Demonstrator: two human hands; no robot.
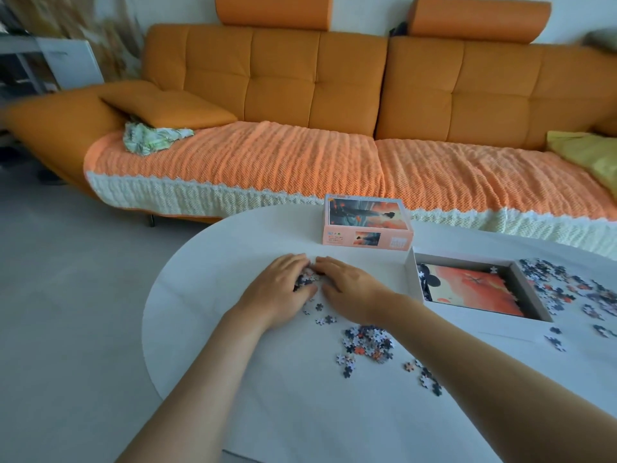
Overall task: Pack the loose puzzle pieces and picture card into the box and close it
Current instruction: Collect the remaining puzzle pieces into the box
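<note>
My left hand and my right hand lie side by side on the white table, cupped around a small heap of puzzle pieces between them. The open box bottom sits to the right, with the orange picture card lying inside it. The box lid stands behind my hands, picture side up. More loose pieces lie in a pile near my right forearm and scattered to the right of the box.
An orange sofa with a knitted orange throw runs along the far side of the table. The table's rounded edge curves down the left, with grey floor beyond it.
</note>
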